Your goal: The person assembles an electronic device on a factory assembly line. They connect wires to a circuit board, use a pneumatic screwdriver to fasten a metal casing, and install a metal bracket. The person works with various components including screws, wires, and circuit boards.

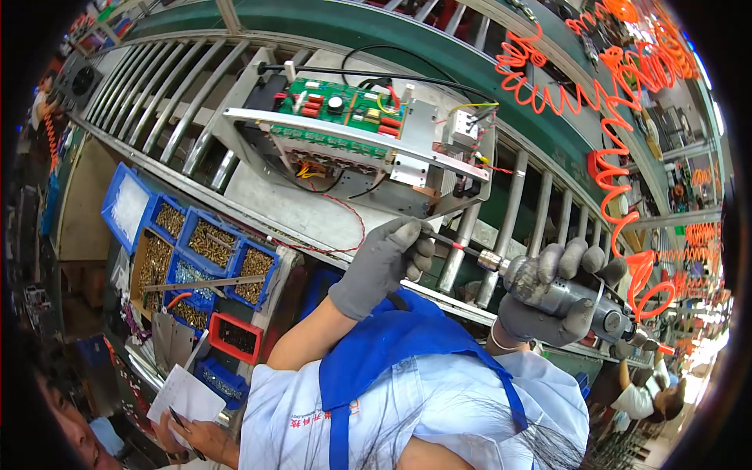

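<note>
My right hand (548, 290), in a grey glove, is wrapped round the body of a grey pneumatic screwdriver (576, 301). Its long thin bit (458, 246), with a red band, points left toward my other hand. My left hand (384, 262), gloved too, is closed in a pinch at the bit's tip; whatever small piece sits between those fingers is hidden. Just beyond is an open metal chassis (313, 121) with a green circuit board (345, 110), red components and loose wires. The bit and both hands are apart from the board, near the chassis's front right corner.
The chassis rests on a pale board (282, 211) over a roller conveyor (164, 102). Blue bins (266, 262) of screws stand at left, by a red-rimmed tray (235, 338). Orange coiled hoses (540, 86) hang at right. Another person's hand (207, 440) holds a pen near paper (188, 399).
</note>
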Available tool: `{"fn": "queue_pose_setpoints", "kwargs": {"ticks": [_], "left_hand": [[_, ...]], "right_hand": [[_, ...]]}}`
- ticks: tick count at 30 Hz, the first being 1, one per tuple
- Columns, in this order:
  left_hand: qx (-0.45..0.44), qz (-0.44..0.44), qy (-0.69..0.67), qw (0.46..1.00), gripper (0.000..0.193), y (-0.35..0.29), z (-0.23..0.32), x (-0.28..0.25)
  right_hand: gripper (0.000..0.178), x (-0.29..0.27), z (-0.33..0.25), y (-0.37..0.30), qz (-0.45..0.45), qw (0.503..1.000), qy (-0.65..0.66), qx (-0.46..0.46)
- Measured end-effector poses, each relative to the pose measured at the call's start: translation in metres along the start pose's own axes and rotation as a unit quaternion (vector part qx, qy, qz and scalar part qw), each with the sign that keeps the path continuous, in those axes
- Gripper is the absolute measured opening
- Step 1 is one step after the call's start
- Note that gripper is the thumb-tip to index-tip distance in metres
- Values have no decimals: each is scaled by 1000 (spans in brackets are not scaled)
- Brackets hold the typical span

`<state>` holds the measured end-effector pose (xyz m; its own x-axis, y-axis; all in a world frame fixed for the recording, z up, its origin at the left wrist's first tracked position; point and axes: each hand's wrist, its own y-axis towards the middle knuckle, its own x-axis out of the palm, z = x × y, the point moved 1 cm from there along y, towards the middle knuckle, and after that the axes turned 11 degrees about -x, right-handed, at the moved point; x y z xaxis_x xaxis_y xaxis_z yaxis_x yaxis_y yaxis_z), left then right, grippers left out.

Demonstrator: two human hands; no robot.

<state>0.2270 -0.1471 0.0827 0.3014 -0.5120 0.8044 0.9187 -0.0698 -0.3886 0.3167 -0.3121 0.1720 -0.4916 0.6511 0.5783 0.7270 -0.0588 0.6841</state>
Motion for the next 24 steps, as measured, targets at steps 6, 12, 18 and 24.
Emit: {"fn": "queue_pose_setpoints", "kwargs": {"ticks": [6,12,18,24], "left_hand": [[30,34,20,999,35,6,-8,-9],[20,52,-29,998,34,6,-24,-29],[24,72,-43,996,31,9,-39,-34],[78,58,-127,987,26,-9,-51,-49]], "right_hand": [[65,-3,14,0,-68,997,19,-7],[67,-8,20,-5,-115,986,89,82],[66,-13,18,-14,-92,980,59,168],[66,7,27,-33,-101,991,-17,84]]}}
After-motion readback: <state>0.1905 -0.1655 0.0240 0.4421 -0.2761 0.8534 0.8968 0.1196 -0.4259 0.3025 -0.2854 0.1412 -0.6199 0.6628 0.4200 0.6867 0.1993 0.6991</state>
